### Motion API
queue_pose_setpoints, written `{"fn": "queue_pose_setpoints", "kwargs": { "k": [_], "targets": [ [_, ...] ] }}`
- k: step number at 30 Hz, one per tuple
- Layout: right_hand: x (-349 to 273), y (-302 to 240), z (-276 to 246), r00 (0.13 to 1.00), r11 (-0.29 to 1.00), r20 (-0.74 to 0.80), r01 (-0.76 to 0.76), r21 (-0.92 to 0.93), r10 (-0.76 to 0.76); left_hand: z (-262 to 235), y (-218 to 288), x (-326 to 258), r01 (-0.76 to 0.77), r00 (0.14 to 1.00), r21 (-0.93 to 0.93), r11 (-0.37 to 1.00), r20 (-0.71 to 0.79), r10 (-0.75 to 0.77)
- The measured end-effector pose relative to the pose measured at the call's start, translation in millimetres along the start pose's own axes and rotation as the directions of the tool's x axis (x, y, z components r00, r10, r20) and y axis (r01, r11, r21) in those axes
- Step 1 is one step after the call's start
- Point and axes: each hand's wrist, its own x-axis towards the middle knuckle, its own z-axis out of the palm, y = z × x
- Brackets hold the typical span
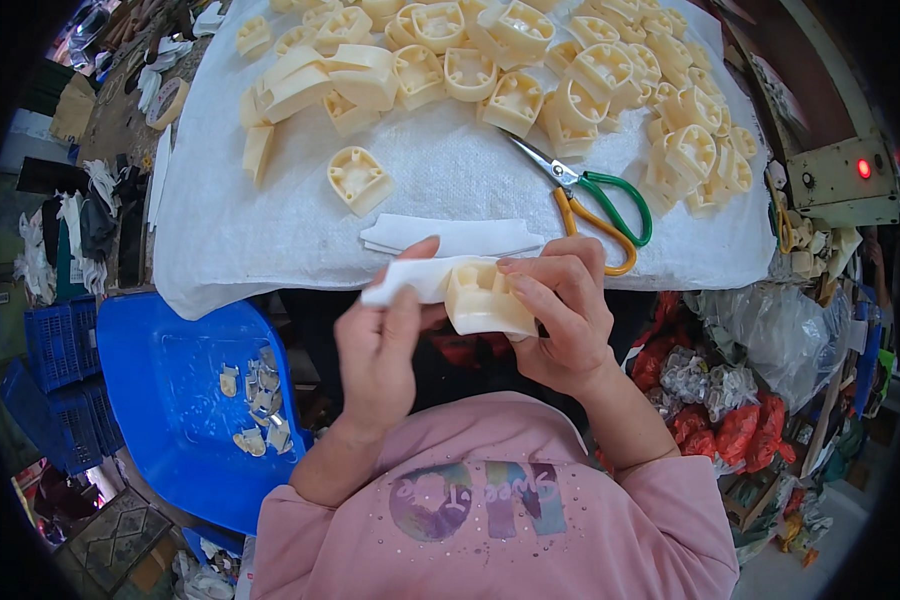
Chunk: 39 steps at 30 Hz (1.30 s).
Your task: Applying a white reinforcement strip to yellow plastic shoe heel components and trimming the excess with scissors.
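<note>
Over my lap, just off the table's front edge, my right hand point(568, 318) grips a cream plastic shoe-heel-shaped piece point(485, 300) by its right side. A white strip point(410, 280) runs leftward from that piece, and my left hand point(380, 345) pinches its far end between thumb and fingers. The left hand is slightly blurred. Behind the hands, more white strips point(450, 235) lie stacked on the cloth. Scissors point(582, 190) with one green and one orange handle rest to the right of them, blades apart. A single cream piece point(358, 180) stands farther back on the left.
A heap of cream hollow pieces point(470, 75) covers the back of the white cloth point(210, 220). At lower left, a blue tub point(160, 400) holds several metallic-looking pieces point(262, 405). Plastic bags point(750, 430) crowd the right; a red light glows on a pale box point(835, 180).
</note>
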Motion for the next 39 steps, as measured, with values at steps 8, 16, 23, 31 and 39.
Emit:
{"fn": "queue_pose_setpoints", "kwargs": {
  "k": [8, 16, 23, 31, 39],
  "targets": [
    [12, -15, -11, 0.932, 0.947, 0.355, 0.044, -0.318, 0.076, -5, -1, -3, 0.03, 0.999, 0.351, 0.936, -0.045, -0.015],
    [14, -15, -13, 0.862, 0.953, 0.474, -0.035, -0.3, 0.181, 2, -2, -2, 0.123, 0.992, 0.149, 0.981, -0.007, -0.123],
    [11, -14, -13, 0.85, 0.953, 0.492, -0.035, -0.302, 0.187, 5, -4, -6, 0.037, 0.997, 0.504, 0.863, 0.04, -0.066],
    [-2, 2, -9, 0.933, 0.973, 0.339, -0.043, -0.228, 0.121, -4, -9, -6, -0.153, 0.977, 0.455, 0.877, 0.202, 0.066],
    [-3, 3, -9, 0.934, 0.997, 0.349, -0.076, -0.012, 0.075, -21, -24, 12, 0.541, 0.753, -0.231, 0.809, 0.56, -0.344]
  ]
}}
